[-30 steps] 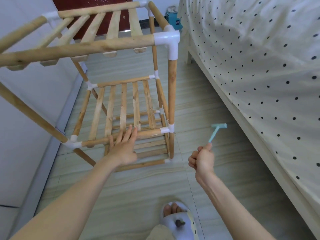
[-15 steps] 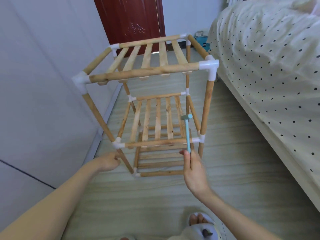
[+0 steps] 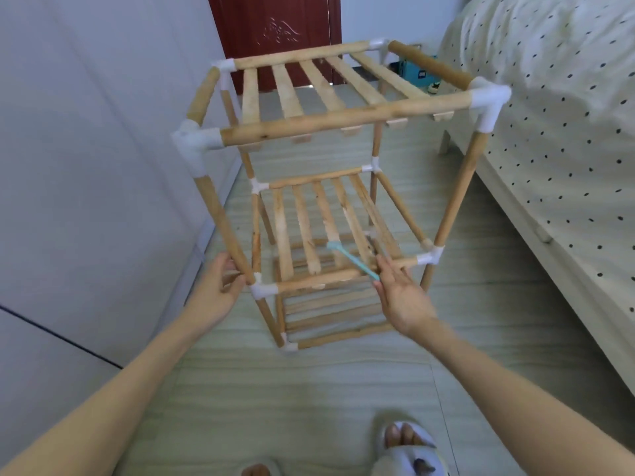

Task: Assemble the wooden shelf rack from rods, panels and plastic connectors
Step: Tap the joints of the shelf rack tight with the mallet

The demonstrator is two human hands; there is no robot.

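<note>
Now the shelf rack (image 3: 330,187) is standing upright on the floor (image 3: 309,400) between the wall (image 3: 86,166) and the bed (image 3: 549,132). The left hand (image 3: 214,290) is gripping its near left rod, while the right hand (image 3: 402,293) is pinching a small teal hammer (image 3: 350,259) over the middle shelf. Light and rigid, I judge, though the push-fit connectors may be loosening, so lifting by rods near corners looks safest.

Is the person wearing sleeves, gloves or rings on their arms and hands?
No. Both arms are bare right up to the bottom edge of the picture, with no sleeves showing. The left hand and right hand have no gloves, and no rings, watch or bracelets show.
</note>
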